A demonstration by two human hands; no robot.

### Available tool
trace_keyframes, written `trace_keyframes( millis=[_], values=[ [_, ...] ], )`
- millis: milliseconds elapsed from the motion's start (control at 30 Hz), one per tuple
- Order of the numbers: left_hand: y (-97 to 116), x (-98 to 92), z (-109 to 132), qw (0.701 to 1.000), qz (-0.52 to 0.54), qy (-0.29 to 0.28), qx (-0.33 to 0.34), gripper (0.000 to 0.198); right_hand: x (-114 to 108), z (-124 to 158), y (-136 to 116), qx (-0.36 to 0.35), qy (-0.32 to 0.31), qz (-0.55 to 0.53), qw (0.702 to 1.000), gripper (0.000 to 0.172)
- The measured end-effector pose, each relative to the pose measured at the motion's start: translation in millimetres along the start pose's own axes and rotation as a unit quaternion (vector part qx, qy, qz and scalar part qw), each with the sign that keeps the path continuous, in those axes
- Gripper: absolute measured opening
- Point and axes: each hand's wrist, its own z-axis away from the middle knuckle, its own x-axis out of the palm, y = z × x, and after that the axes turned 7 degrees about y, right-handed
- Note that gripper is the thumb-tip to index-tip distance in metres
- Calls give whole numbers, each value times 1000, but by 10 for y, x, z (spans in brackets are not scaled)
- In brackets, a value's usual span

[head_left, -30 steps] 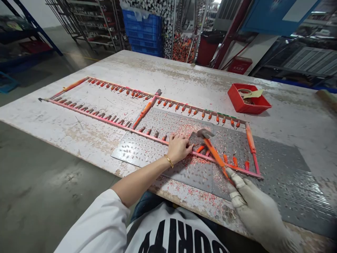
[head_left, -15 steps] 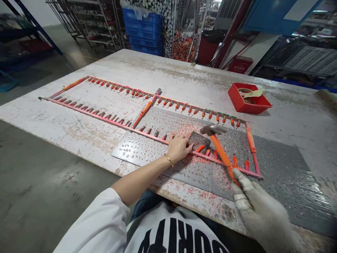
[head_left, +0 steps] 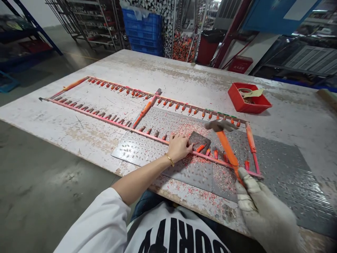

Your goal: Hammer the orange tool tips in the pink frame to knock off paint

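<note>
The pink rack (head_left: pixel 105 120) shows dull pegs (head_left: pixel 113 118) at nine o'clock, orange pegs (head_left: pixel 215 153) at three; my left hand (head_left: pixel 179 148) pins a plate (head_left: pixel 200 142), my gloved right hand (head_left: pixel 265 214) clenches a hammer (head_left: pixel 228 147).

Counter (head_left: pixel 168 70): painted board, matt, chipped, rough. Grey sheet metal (head_left: pixel 279 165) on top: dimpled, dull. Hammer head (head_left: pixel 218 125): dull steel. Hammer handle (head_left: pixel 228 149): glossy orange, looks like plastic. Rack rail (head_left: pixel 89 113): pink-coated metal, matt. Right glove (head_left: pixel 265 214): knit cotton, fuzzy, soiled. Tray (head_left: pixel 249 105): red plastic, smooth. Bangle (head_left: pixel 170 160): polished gold-tone metal.
</note>
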Motion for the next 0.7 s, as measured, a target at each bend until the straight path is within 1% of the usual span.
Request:
trace_keyframes(
  millis=[33,67,167,200,233,300,367,467,500,533,633,667,700],
  values=[
    [2,-1,-3,1000,0,-2,0,23,0,4,-16,-1,5,2,1000,58],
    [5,-2,-6,1000,0,-3,0,23,28,12,-32,-7,-11,3,1000,57],
    [14,-9,-13,1000,0,-5,-5,24,199,50,-59,-30,-114,-1,993,53],
    [17,-13,-14,1000,-1,-7,-5,24,247,58,-56,-30,-136,-2,990,52],
    [19,-17,-14,1000,-3,-9,-5,24,272,61,-48,-27,-143,-2,989,51],
    [23,-28,-12,1000,-3,-11,-5,22,244,50,-23,-25,-131,6,991,51],
    [29,-42,-14,1000,-1,-14,-8,22,140,22,-4,-26,-96,18,995,51],
    [44,-64,-25,1000,-3,-23,-13,22,19,-19,-18,-6,-32,39,999,55],
    [51,-71,-30,1000,-5,-27,-15,22,22,-24,-32,-5,-33,45,998,56],
    [57,-76,-35,999,-7,-30,-17,21,47,-23,-48,-12,-50,45,998,56],
    [71,-79,-47,999,-10,-34,-22,18,186,-2,-80,-41,-141,24,989,56],
    [73,-75,-51,999,-11,-35,-23,18,220,5,-80,-41,-158,18,986,56],
    [73,-71,-57,999,-10,-35,-25,17,234,8,-75,-37,-163,17,986,55]
  ],
)
